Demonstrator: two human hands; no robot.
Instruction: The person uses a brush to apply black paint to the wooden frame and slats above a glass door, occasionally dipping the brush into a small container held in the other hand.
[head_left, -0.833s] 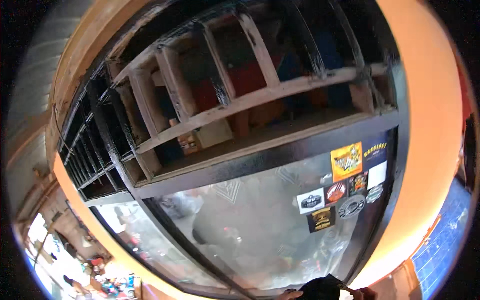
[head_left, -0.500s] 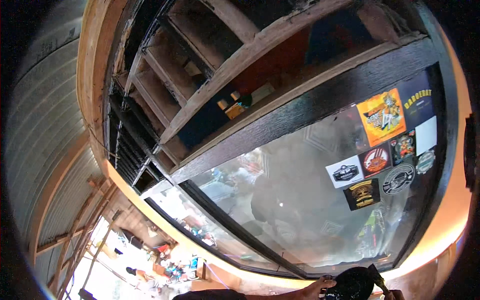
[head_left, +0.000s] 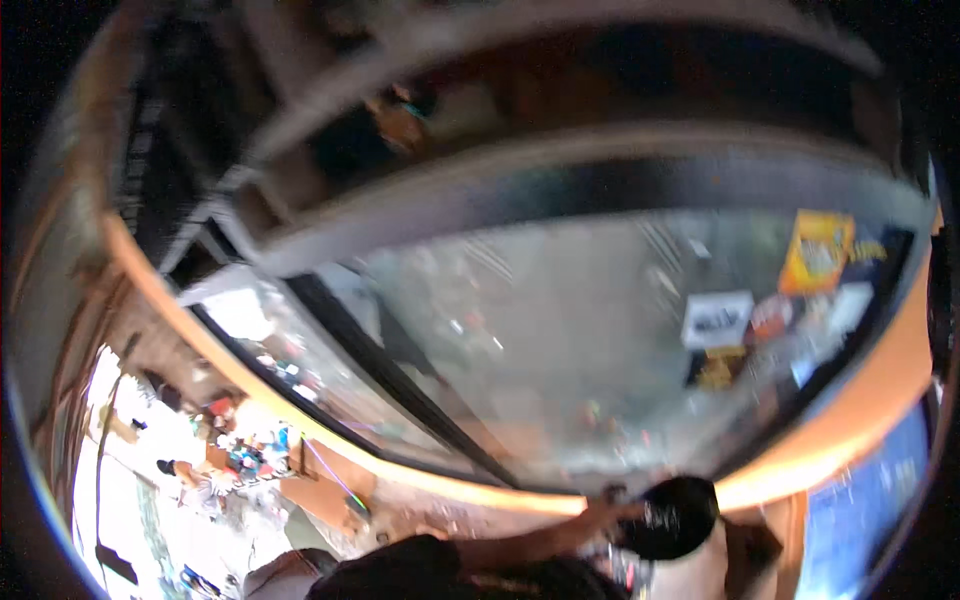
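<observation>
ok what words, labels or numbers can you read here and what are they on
None legible; these stickers are on the dark-framed glass window:
Orange-yellow rectangular sticker: print too blurred.
Dark blue sticker: yellow lettering, too blurred.
White rectangular sticker: dark emblem, too blurred.
Black sticker: gold marks, too blurred.
Reddish sticker: too blurred.

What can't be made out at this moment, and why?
Head view: left hand; blur hides exactly how its fingers hold the round black container.
Head view: dark brown shape beside the container; too blurred to tell whether it is the right hand.
Head view: stickers; blur smears their designs.
Head view: window; blur and reflections obscure what lies behind it.
</observation>
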